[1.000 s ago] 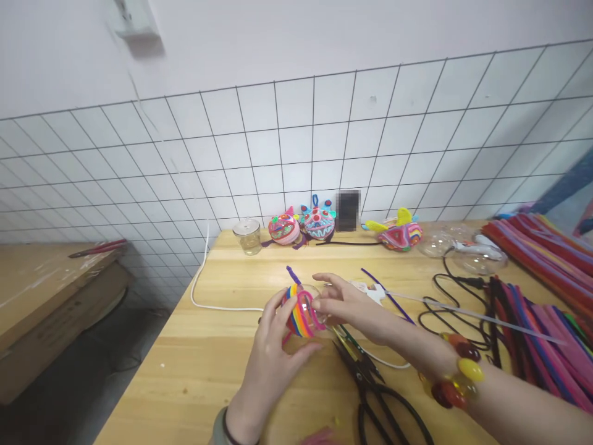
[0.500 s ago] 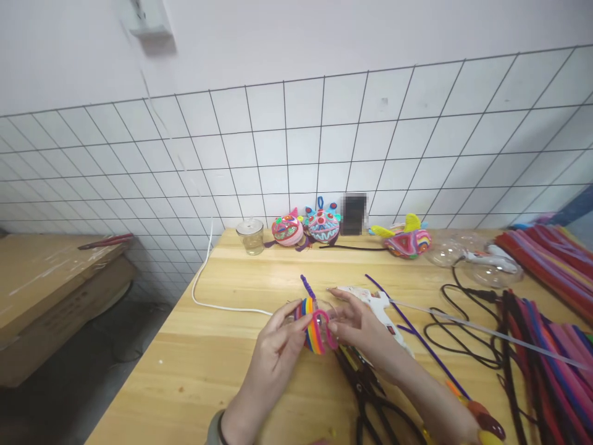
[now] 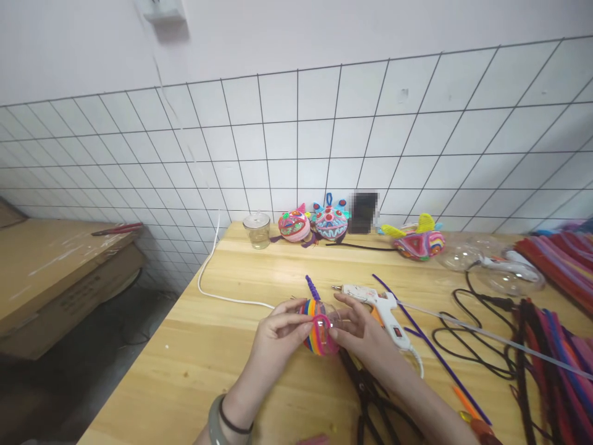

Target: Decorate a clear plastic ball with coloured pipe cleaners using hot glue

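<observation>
Between my hands is a clear plastic ball (image 3: 316,334) partly wrapped in rainbow-striped pipe cleaners. A pink pipe cleaner (image 3: 320,317) curves in a loop over its uncovered side, and a twisted purple stem (image 3: 312,287) sticks up from the top. My left hand (image 3: 282,330) grips the striped side, thumb near the pink loop. My right hand (image 3: 359,327) holds the clear side with fingertips and thumb at the pink loop's edge. Black-handled scissors (image 3: 370,395) lie under my right wrist. A white glue gun (image 3: 382,309) rests just behind my right hand.
At the back stand a glass cup (image 3: 257,231), finished pipe-cleaner fish ornaments (image 3: 330,224) and a pixelated dark object (image 3: 364,213). To the right lie clear plastic balls (image 3: 463,254), a black cable (image 3: 456,346), a purple pipe cleaner (image 3: 435,343) and pipe-cleaner bundles (image 3: 556,358).
The camera view has shifted, so the table items sit slightly farther right. Both hands keep their hold on the ball, with the left thumb now closer to the pink loop's side.
</observation>
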### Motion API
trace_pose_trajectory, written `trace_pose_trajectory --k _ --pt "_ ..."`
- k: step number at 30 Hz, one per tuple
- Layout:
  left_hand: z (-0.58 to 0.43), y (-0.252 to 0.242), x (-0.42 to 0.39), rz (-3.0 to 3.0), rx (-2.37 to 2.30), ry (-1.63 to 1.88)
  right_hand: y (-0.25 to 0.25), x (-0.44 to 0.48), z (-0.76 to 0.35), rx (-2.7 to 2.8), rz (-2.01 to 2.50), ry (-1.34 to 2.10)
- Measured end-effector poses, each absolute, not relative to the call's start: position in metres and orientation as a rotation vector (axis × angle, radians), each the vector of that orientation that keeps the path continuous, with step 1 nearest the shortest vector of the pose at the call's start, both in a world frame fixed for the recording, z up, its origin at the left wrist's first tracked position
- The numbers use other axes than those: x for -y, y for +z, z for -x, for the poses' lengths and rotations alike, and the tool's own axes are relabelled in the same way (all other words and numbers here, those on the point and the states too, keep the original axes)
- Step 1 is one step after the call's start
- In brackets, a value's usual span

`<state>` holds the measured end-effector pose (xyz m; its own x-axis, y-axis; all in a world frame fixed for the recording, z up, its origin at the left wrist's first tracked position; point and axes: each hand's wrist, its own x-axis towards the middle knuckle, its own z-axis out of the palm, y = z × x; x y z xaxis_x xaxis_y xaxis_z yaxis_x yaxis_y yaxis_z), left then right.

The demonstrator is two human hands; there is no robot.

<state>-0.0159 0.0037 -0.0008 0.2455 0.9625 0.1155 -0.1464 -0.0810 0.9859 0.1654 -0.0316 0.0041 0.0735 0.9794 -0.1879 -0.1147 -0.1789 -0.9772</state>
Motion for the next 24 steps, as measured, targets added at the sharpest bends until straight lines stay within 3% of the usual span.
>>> trace_pose_trajectory --k 13,24 --pt "0.024 0.013 -0.003 -1.458 -0.780 1.018 0.002 0.030 -0.172 0.980 1.299 1.360" --pt "0.020 0.003 -0.008 -1.178 -0.788 1.058 0.005 0.035 -0.164 1.052 1.305 1.362"
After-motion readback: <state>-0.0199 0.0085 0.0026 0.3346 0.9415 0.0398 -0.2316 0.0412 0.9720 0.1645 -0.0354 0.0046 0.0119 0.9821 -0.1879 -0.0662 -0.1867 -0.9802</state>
